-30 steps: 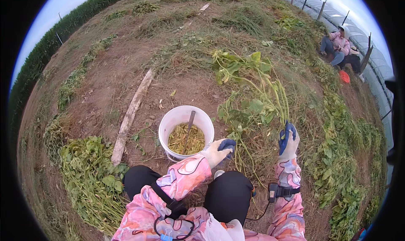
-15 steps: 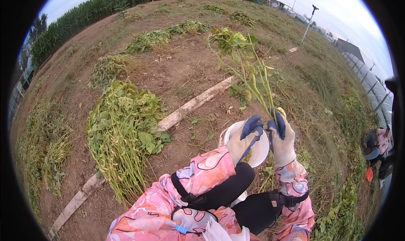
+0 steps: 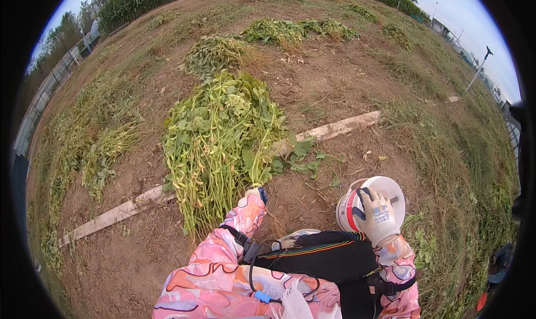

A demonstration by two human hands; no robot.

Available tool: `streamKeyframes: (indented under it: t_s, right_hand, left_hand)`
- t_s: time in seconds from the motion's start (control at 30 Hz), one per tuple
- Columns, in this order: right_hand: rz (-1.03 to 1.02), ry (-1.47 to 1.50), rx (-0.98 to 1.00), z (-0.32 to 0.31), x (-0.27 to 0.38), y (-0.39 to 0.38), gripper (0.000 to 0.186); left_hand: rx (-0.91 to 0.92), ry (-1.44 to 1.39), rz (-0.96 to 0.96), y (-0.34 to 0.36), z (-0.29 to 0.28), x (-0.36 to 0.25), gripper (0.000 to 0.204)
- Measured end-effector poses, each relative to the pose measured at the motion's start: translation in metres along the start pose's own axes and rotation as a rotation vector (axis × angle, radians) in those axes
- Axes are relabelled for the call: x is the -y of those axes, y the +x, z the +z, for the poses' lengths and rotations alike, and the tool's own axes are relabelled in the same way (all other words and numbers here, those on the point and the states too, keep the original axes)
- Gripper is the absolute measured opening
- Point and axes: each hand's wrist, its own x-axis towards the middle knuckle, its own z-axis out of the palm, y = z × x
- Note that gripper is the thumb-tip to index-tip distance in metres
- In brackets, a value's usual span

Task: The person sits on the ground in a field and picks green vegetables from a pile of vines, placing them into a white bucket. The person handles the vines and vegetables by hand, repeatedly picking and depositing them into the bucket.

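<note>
My gloved left hand [image 3: 255, 197] grips the lower stems of a leafy plant [image 3: 258, 165] lying against a large heap of green stalks with leaves and pods [image 3: 215, 151]. The hand is at the heap's lower right, partly hidden by its sleeve and the stems. My gloved right hand [image 3: 377, 215] is at the near left rim of a white bucket [image 3: 391, 183] with a red band, its fingers apart and bent over it. A stick shows inside the bucket; the rest of its contents is mostly hidden.
A long pale board [image 3: 340, 126] lies on the soil beyond my hands, continuing under the heap [image 3: 134, 206]. More cut plant piles [image 3: 218, 53] and dry grass lie around. A pole [image 3: 477, 73] stands at right. Part of another person [image 3: 497, 263] shows at the right edge.
My view has turned left toward the heap. The plant that my right hand held upright is now in my left hand, lowered to the heap; my right hand has moved onto the bucket.
</note>
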Motion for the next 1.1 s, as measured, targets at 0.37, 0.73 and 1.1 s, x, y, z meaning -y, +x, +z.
streamKeyframes:
  t_s: [0.37, 0.73, 1.1]
  right_hand:
    - [0.457, 0.362, -0.042, 0.048, -0.103, -0.083, 0.049]
    - [0.402, 0.5, -0.194, 0.042, -0.104, -0.075, 0.043]
    - [0.362, 0.56, -0.261, 0.054, -0.117, -0.077, 0.043]
  left_hand:
    - [-0.476, 0.455, 0.031, -0.06, -0.009, -0.038, 0.038]
    - [-0.313, 0.479, 0.042, -0.08, 0.016, -0.089, 0.036]
    - [-0.262, 0.656, 0.599, -0.103, 0.142, -0.15, 0.016]
